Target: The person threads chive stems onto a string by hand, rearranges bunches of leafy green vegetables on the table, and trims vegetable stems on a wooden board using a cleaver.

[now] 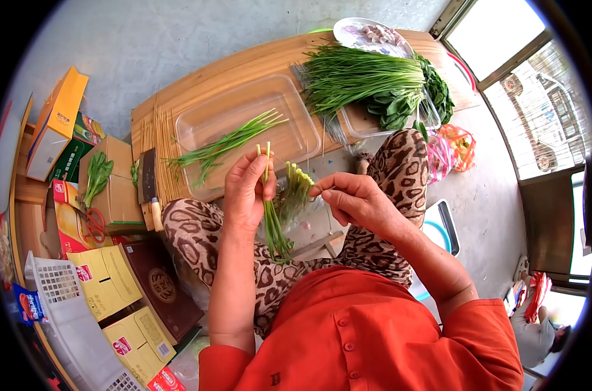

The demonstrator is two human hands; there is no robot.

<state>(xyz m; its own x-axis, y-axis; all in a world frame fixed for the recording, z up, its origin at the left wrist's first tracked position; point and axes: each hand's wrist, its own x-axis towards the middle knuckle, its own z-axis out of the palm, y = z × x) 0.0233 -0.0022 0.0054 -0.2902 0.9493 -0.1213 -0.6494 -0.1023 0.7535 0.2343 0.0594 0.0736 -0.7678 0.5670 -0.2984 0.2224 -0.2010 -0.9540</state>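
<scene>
My left hand [245,188] pinches a few chive stalks [273,225], pale cut ends up and green leaves hanging down. My right hand [354,201] is closed at the near end of a thin skewer, mostly hidden by my fingers and the greens. A row of threaded chives [294,189] hangs from it, pale ends along the top, between my hands. Behind them, a loose bunch of chives [234,140] lies across a clear plastic tray [198,117] on the wooden table [244,62].
A big chive pile [367,75] and leafy greens [393,107] fill the table's right, beside metal skewers [335,128] and a plate of meat [349,29]. Bamboo skewers [167,163] and a cleaver [146,176] lie left. Boxes [103,283] and red scissors [95,225] stand farther left.
</scene>
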